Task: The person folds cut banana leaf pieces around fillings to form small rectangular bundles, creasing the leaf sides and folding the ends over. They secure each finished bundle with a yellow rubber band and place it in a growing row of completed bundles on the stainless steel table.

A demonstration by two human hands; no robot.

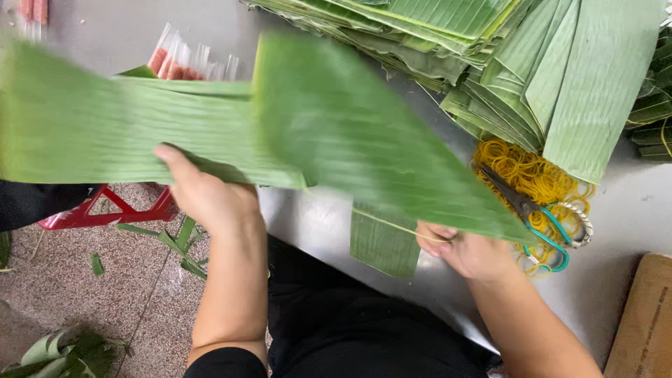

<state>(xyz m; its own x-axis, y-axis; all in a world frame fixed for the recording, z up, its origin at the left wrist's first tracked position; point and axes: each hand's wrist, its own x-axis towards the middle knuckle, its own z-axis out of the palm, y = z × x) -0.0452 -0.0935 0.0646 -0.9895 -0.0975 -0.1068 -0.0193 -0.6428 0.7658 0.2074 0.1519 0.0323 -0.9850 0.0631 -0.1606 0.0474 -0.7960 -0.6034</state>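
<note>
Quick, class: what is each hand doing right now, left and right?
Left hand: closed on the long banana leaf strip, gripping it from underneath.
Right hand: pinched shut on the lower corner of the folded banana leaf.

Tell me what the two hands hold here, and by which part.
Both hold one long green banana leaf strip: the left hand under its middle, the right hand pinching its near right corner.

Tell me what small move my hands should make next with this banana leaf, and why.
Probably lower the long leaf flat onto the metal table. The left hand and right hand hold it in mid-air, blurred, draped over a cut leaf piece, so it is not settled enough to fold.
</note>
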